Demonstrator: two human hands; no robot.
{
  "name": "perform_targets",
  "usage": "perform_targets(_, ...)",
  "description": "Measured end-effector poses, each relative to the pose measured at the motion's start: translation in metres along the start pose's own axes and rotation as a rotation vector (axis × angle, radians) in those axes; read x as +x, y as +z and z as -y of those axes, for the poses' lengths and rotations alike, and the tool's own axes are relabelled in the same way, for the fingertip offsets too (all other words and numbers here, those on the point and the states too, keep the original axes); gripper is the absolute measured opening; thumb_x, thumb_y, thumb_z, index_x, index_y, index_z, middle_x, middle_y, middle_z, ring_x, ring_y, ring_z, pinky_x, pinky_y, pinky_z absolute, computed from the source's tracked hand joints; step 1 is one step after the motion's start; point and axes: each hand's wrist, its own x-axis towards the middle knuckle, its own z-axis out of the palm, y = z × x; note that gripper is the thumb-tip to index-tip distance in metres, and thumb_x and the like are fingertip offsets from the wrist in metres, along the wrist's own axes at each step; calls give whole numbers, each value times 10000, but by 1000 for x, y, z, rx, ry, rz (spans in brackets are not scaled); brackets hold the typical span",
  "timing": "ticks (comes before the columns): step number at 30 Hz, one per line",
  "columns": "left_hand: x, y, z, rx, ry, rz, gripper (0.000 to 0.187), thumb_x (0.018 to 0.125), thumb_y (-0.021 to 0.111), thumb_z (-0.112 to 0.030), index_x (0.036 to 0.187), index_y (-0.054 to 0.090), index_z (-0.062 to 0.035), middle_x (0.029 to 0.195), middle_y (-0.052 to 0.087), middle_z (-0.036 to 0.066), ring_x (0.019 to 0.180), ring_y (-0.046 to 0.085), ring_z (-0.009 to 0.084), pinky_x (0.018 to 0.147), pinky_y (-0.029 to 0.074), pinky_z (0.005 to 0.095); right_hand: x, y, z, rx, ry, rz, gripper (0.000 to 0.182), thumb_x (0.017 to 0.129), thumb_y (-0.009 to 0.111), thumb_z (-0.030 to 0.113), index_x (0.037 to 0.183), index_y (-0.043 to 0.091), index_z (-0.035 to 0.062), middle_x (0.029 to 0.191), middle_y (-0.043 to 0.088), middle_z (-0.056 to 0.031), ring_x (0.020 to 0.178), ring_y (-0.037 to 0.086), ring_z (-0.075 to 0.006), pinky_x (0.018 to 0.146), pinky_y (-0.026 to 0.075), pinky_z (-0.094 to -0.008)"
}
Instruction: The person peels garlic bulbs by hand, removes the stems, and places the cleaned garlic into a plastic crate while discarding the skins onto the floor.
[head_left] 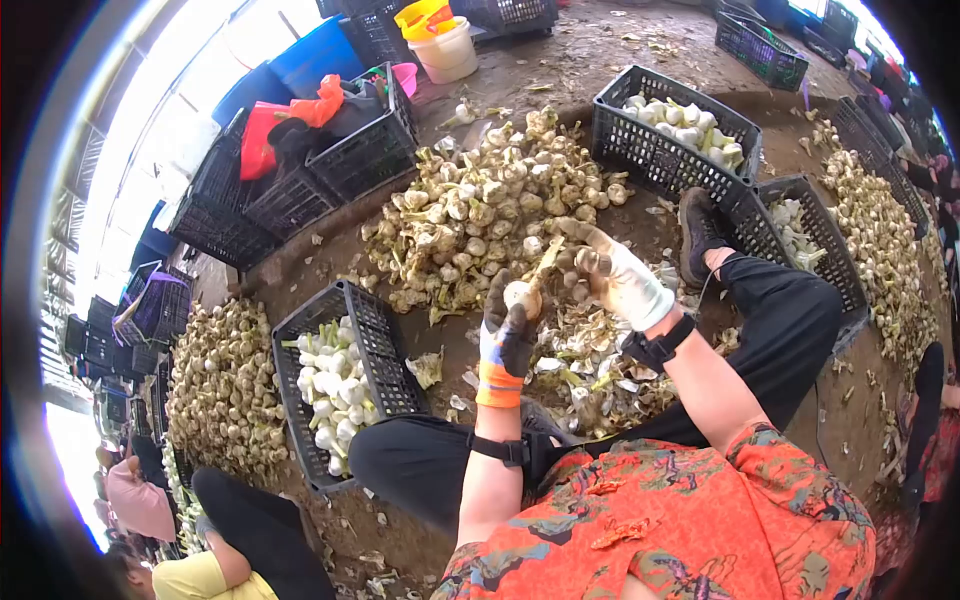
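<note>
My left hand [505, 335], in an orange and grey glove with dark fingers, is closed around a garlic bulb [522, 297] whose stalk points up. Close by on the right, my right hand [610, 270] wears a whitish, soiled glove, its fingers curled near the stalk; what they hold, if anything, is hidden. Beyond both hands lies a large heap of unpeeled garlic [480, 205]. Below them, loose peelings [600, 375] are scattered between my legs.
Black crates of cleaned white garlic stand at left [390, 350] and upper right [680, 165]. More garlic heaps lie at far left [222, 385] and far right [880, 230]. A white bucket [445, 55] stands at the back. A person in a yellow top [210, 575] sits at lower left.
</note>
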Motion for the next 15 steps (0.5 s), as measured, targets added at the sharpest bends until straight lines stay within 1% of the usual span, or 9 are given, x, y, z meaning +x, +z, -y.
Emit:
perform_targets(1, 1, 3, 3, 36, 36, 15, 494, 844, 657, -57, 1284, 435, -25, 1126, 574, 81, 988, 604, 222, 871, 531, 349, 0, -10, -11, 64, -30, -27, 602, 795, 737, 264, 1276, 441, 54, 965, 630, -29, 735, 611, -101, 595, 484, -213)
perform_targets(2, 4, 7, 6, 111, 71, -47, 575, 763, 700, 51, 1270, 440, -30, 1159, 556, 85, 1014, 585, 196, 863, 527, 335, -3, -6, -15, -33, 3, -69, 699, 756, 772, 307, 1291, 410, 39, 946, 627, -15, 776, 609, -105, 597, 489, -224)
perform_targets(3, 5, 6, 10, 200, 126, -17, 588, 747, 712, 56, 1262, 443, -30, 1163, 553, 87, 1023, 579, 193, 863, 524, 332, 5, -10, -27, -105, 61, -67, 660, 745, 783, 299, 1241, 457, 13, 942, 626, -28, 819, 607, -117, 630, 495, -236)
perform_targets(5, 5, 5, 16, 376, 236, 40, 612, 715, 735, 68, 1247, 449, -31, 1172, 548, 92, 1039, 568, 187, 862, 519, 328, 4, 7, -44, -179, -68, -98, 505, 783, 747, 274, 1159, 530, 16, 929, 633, -34, 809, 615, -116, 711, 508, -254)
perform_targets(6, 2, 7, 18, 376, 242, 32, 596, 677, 766, 69, 1197, 491, -22, 1165, 565, 78, 1042, 566, 187, 895, 497, 329, 3, 15, -47, -212, -69, -185, 387, 807, 727, 225, 1095, 580, 11, 958, 648, -54, 841, 624, -136, 780, 502, -263)
perform_targets(9, 5, 3, 23, 440, 337, 59, 637, 646, 788, 65, 1201, 491, -28, 1169, 562, 78, 1038, 564, 191, 891, 499, 330, 6, 10, -57, -61, -70, -200, 342, 823, 706, 186, 1090, 593, 5, 965, 658, -57, 862, 627, -143, 805, 503, -273)
perform_targets(10, 5, 0, 23, 478, 354, 40, 658, 632, 796, 67, 1205, 490, -30, 1171, 562, 79, 1040, 563, 195, 893, 499, 333, 4, 12, -53, -139, -38, -199, 350, 826, 698, 181, 1106, 597, -3, 982, 664, -66, 892, 633, -153, 811, 505, -275)
perform_targets(13, 0, 9, 19, 362, 301, 38, 657, 634, 794, 66, 1208, 490, -35, 1166, 565, 81, 1045, 562, 199, 901, 496, 339, -7, 26, -31, -65, 124, -181, 347, 835, 680, 168, 1119, 594, -12, 1016, 663, -72, 916, 637, -165, 824, 505, -284)
perform_targets(15, -3, 15, 18, 310, 259, 44, 654, 638, 790, 66, 1210, 490, -36, 1170, 565, 84, 1048, 563, 205, 909, 492, 345, -8, 21, -29, -72, 130, -159, 359, 833, 669, 140, 1141, 585, -24, 1041, 660, -84, 944, 636, -175, 849, 499, -290)
